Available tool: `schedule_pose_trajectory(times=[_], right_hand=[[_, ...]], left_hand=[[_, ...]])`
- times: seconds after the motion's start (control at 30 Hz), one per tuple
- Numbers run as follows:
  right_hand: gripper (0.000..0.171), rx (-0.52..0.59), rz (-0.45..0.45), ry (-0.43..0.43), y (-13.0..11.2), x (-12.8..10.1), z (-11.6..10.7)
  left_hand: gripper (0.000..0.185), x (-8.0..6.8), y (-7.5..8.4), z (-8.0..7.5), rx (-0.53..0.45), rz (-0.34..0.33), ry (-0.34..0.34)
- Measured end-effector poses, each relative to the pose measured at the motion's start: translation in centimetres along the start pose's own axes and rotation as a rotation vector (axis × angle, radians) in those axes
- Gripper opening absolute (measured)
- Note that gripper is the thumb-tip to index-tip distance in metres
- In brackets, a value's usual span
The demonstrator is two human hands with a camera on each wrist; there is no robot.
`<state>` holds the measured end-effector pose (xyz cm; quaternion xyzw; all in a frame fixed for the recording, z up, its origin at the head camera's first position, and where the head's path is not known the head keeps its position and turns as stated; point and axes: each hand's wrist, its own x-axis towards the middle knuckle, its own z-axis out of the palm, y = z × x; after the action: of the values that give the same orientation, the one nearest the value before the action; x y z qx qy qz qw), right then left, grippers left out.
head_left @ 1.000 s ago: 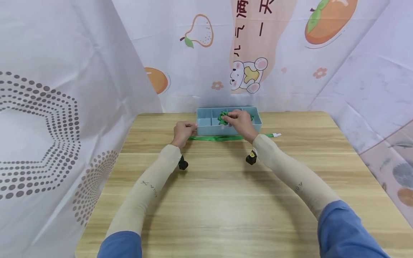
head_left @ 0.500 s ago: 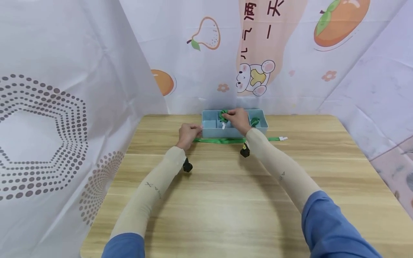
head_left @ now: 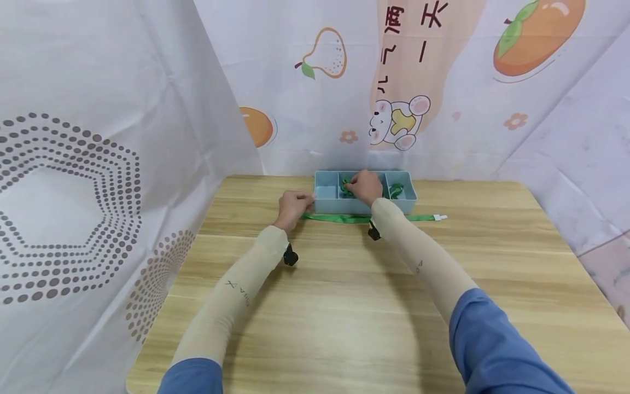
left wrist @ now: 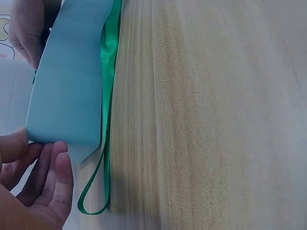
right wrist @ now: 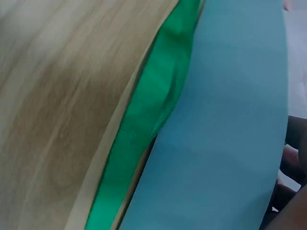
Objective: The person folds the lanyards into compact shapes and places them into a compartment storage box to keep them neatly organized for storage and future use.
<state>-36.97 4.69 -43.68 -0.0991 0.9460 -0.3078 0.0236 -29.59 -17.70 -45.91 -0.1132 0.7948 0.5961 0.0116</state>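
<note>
From the head view we saw the left hand (head_left: 293,204) resting against the left end of the pale blue divided tray (head_left: 365,206), which sat near the far edge of the desk (head_left: 344,306), its fingers relaxed rather than wrapped round anything. The right hand (head_left: 365,187) reached down into the tray's middle compartment, its grip curled over a bunched green ribbon (head_left: 346,186); a second bunch (head_left: 395,190) lay in the right compartment, and a long flat green strap (head_left: 344,218) with a white tip (head_left: 441,217) lay on the desk just in front of the tray. We judged that this step goes best with the tray steadied from its end while the bundle is pressed low, so the springy loops stay inside the walls. From the left wrist view the tray wall (left wrist: 72,76) looked smooth, matte and hard, the left hand's fingers (left wrist: 55,177) lay nearly straight at its corner, and the strap (left wrist: 106,115) showed a fine woven, slightly shiny face ending in a loop. From the right wrist view we saw only the blurred tray wall (right wrist: 230,124), the strap (right wrist: 148,124) pressed beside it and the pale wood grain; the grip itself was not visible there.
</note>
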Motion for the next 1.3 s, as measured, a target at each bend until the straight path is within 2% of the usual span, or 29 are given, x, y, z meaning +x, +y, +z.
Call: schedule_pose_trajectory(times=[0.17,0.3,0.53,0.7,0.83,0.97,1.13,1.3], right_hand=[[0.049,-0.095,-0.005,-0.020,0.1,-0.3,-0.3],[0.043,-0.133,0.002,-0.022,0.4,-0.3,-0.4],[0.040,-0.305,-0.021,-0.027,1.5,0.0,0.4],[0.039,-0.327,-0.038,-0.020,1.9,0.1,0.4],[0.035,-0.281,-0.071,-0.015,2.0,-0.1,-0.1],[0.034,-0.144,-0.125,0.007,2.3,-0.7,-0.9],[0.029,0.043,-0.179,0.065,2.8,-1.8,-2.3],[0.026,0.126,-0.181,0.134,4.1,-3.4,-3.8]], left_hand=[[0.024,0.0,0.0,0.6,-0.010,-0.002,-0.005],[0.022,0.0,0.1,1.0,-0.010,-0.006,-0.007],[0.022,-0.3,0.2,1.6,-0.004,-0.022,-0.019],[0.022,-0.3,0.5,1.9,-0.004,-0.021,-0.026],[0.024,-0.1,0.6,1.8,0.004,0.000,-0.037],[0.025,-0.1,0.6,1.2,0.035,0.028,-0.061],[0.023,-0.2,0.5,-0.5,0.118,0.083,-0.101],[0.018,-0.3,0.2,-2.5,0.239,0.132,-0.156]])
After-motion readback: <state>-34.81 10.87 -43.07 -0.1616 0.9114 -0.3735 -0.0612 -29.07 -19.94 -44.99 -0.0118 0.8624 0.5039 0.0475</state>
